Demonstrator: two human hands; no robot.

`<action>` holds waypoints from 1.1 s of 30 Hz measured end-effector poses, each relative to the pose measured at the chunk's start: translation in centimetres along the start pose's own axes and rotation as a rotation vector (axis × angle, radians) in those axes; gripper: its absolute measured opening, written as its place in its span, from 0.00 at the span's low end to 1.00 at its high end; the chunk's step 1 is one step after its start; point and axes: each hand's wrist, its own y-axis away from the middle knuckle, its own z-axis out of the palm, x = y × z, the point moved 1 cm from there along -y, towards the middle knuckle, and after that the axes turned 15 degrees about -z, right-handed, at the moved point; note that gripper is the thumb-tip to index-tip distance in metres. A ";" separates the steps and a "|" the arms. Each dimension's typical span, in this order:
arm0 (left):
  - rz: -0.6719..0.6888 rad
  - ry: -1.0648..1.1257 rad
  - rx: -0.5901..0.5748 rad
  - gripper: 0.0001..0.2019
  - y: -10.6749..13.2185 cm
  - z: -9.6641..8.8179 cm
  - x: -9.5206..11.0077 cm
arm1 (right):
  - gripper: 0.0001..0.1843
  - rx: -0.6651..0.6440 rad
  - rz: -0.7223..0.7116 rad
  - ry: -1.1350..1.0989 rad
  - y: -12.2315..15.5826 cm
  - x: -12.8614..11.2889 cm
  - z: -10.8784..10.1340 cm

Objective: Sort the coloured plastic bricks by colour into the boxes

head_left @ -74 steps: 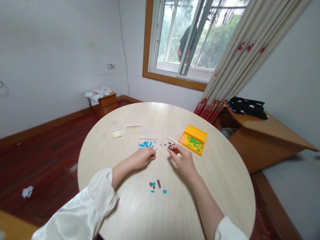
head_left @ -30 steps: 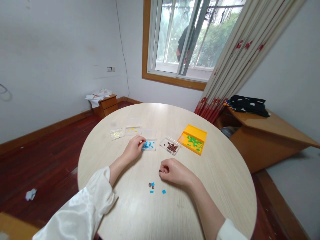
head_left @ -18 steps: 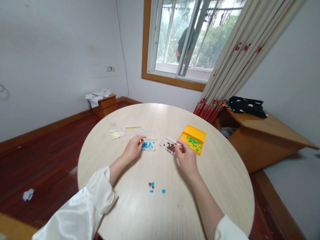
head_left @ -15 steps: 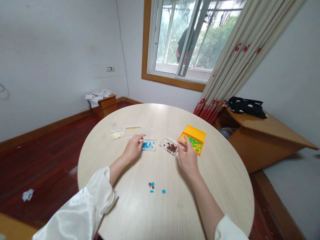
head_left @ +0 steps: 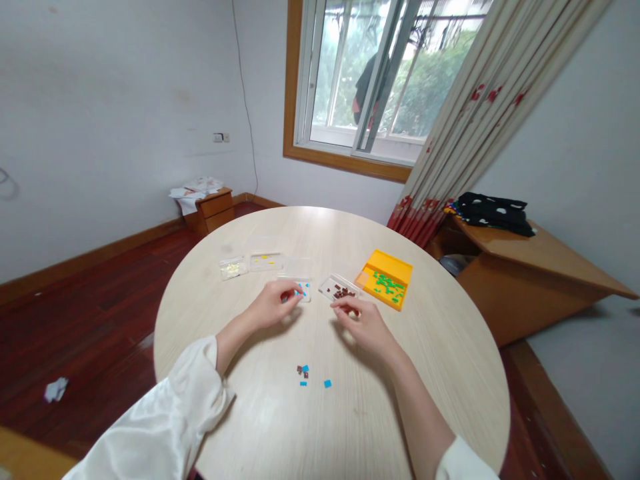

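Note:
My left hand hovers over the front of a clear box of small blue toy bricks, hiding most of them. Its thumb and fingers are drawn together; what lies between the tips, if anything, is too small to make out. My right hand is at the near edge of a clear box with small brown bricks. Those fingertips are also pinched, and I cannot see what is in them. Nearer me, a few loose blue and brown bricks lie on the round table.
A yellow case stands open at the right with green bricks inside. Back left are a clear box with yellow pieces and another with pale pieces. Beyond are a low cabinet and a tilted wooden desk.
My right hand has moved left and toward me, away from the yellow case, to the front of the brown box. My left hand has shifted right and slightly nearer, its fingers closing.

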 end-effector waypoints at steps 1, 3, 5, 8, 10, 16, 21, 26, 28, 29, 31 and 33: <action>-0.002 0.013 -0.109 0.08 0.3 0.1 0.4 | 0.09 -0.124 0.021 -0.051 0.2 -0.3 0.2; -0.004 0.025 -0.327 0.09 0.8 0.4 1.0 | 0.06 -0.372 0.082 -0.142 0.6 -0.8 0.5; -0.009 0.018 -0.483 0.09 1.2 0.6 1.4 | 0.03 -0.570 0.151 -0.194 0.9 -1.1 0.7; -0.020 0.009 -0.565 0.09 1.4 0.8 1.6 | 0.03 -0.738 0.207 -0.241 1.3 -1.6 0.9; -0.031 0.007 -0.573 0.09 1.3 0.8 1.5 | 0.05 -0.806 0.204 -0.248 1.4 -1.8 1.0; -0.083 -0.028 -0.652 0.10 1.3 0.9 1.3 | 0.10 -0.829 0.169 -0.073 1.2 -1.7 1.9; -0.108 -0.056 -0.724 0.13 1.5 1.1 1.3 | 0.07 -0.511 0.092 0.071 0.7 -1.5 2.0; -0.059 -0.117 -0.761 0.14 1.7 1.8 1.3 | 0.07 -0.439 0.081 0.071 0.6 -1.2 1.6; -0.024 -0.145 -0.763 0.13 1.8 2.1 1.3 | 0.07 -0.460 0.084 0.051 0.6 -1.3 1.4; -0.013 -0.160 -0.761 0.12 1.8 2.1 1.4 | 0.08 -0.477 0.090 0.035 0.7 -1.3 1.3; -0.010 -0.188 -0.742 0.09 1.8 2.1 1.4 | 0.08 -0.540 0.108 -0.021 0.8 -1.6 1.3; -0.029 -0.217 -0.694 0.07 1.7 1.9 1.4 | 0.08 -0.628 0.123 -0.098 1.0 -2.0 1.5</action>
